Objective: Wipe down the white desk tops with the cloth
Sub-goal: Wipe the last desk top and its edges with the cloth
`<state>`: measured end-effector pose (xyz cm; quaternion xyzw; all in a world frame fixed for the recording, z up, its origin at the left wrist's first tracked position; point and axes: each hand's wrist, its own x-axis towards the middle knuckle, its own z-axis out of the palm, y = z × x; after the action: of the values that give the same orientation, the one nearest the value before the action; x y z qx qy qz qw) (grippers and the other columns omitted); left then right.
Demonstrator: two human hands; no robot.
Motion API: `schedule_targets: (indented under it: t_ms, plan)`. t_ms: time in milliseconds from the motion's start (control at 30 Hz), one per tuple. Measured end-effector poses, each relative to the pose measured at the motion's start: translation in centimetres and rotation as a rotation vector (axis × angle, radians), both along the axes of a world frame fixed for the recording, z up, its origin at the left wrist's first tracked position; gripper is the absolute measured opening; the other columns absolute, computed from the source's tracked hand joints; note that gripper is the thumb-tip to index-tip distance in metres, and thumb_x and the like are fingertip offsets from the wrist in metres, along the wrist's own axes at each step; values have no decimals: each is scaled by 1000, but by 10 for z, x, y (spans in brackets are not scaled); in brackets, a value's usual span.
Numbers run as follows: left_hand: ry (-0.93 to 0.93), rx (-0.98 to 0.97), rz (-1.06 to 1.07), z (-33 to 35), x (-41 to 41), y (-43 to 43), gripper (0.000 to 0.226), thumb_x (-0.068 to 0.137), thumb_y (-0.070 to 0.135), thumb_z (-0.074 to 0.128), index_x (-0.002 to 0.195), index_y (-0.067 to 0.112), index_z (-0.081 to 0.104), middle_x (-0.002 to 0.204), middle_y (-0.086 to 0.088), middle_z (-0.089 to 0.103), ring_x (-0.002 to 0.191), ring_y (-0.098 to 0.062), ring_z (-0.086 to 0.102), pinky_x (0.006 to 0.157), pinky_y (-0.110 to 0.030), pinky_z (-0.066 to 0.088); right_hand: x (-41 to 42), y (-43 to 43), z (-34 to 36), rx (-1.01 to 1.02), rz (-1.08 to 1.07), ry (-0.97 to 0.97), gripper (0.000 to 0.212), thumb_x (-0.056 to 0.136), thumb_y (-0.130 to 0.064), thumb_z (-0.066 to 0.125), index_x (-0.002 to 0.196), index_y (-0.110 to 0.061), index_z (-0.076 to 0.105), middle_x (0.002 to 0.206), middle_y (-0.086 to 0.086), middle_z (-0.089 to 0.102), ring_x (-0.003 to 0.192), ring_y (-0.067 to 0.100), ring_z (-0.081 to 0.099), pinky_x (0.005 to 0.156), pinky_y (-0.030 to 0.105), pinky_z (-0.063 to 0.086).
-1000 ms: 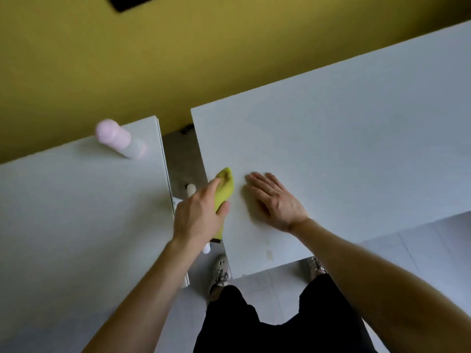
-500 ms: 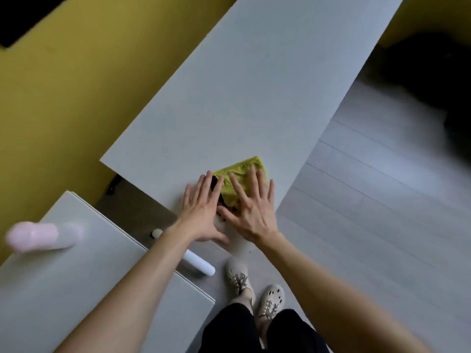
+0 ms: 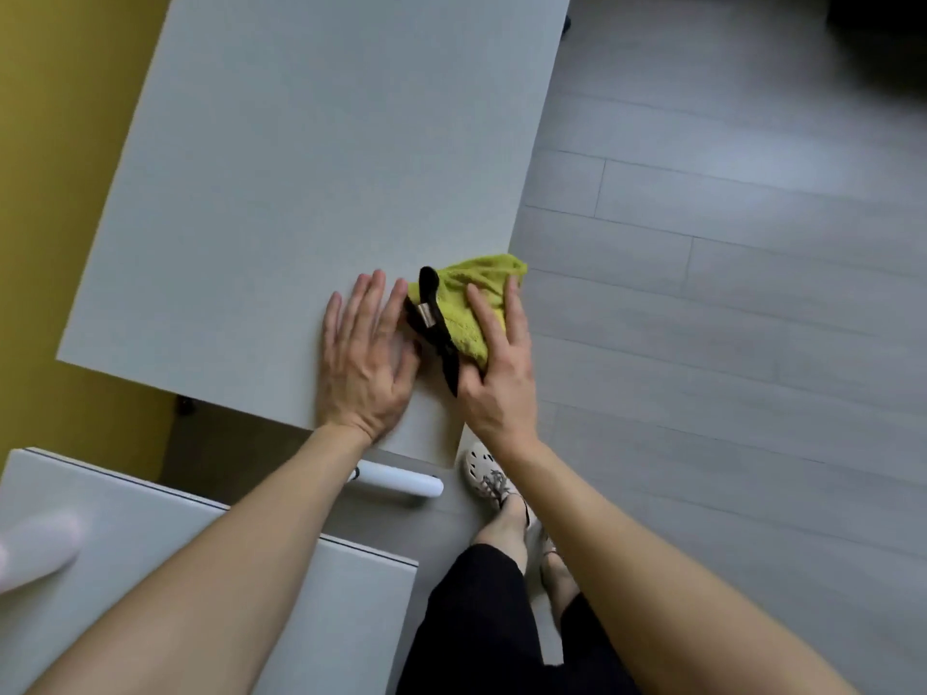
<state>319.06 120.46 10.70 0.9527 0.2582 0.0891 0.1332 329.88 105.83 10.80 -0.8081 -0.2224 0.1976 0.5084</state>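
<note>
While flat on the smooth white desk (image 3: pixel 311 158), fuzzy green cloth (image 3: pixel 471 303) under right hand (image 3: pixel 496 373), fingers spread.

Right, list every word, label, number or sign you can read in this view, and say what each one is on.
None: no readable text anywhere.
The yellow-green cloth carries a black strap with a small silver band, which looks blank.
The white desk top shows no markings.
The white cylinder on the floor shows no legible label.
The pale object on the nearer desk is too blurred to read.
</note>
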Motion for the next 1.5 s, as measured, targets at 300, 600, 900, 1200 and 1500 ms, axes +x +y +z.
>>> schedule_targets:
  t_ms: [300,600,900,1200,1500]
  plan:
    - [-19,72,4,-9,-2,7,60,107,40,45,164,22,46,177,-8,30,165,-25,24,132,-59,21,-40,7,11,31,-286,283,48,107,-57,46,150,-36,52,143,-11,59,125,-9,55,111,28,45]
    - [12,103,13,-10,8,14,62,107,45,42,166,30,41,178,-7,27,166,-24,21,134,-55,16,-116,-22,0,-59,-252,230,70,109,-38,63,169,-15,34,149,-13,52,133,-18,46,108,1,29]
    - [-8,126,22,-8,8,10,57,110,43,39,166,32,43,177,-8,29,166,-24,23,135,-52,15,51,67,3,-150,-379,286,32,112,-34,50,135,-18,66,105,4,68,115,36,65,78,31,31]
    - [13,125,23,-7,11,8,58,109,40,36,166,33,41,177,-8,29,166,-23,21,135,-52,15,-136,-34,20,-32,-358,334,39,110,-27,60,147,-20,51,119,-2,69,108,21,65,83,27,39]
    - [4,147,19,-5,11,5,58,110,41,30,166,31,41,177,-11,28,166,-25,22,135,-52,14,45,54,2,-120,-355,284,42,111,-48,50,143,-22,61,122,5,69,128,32,62,90,34,42]
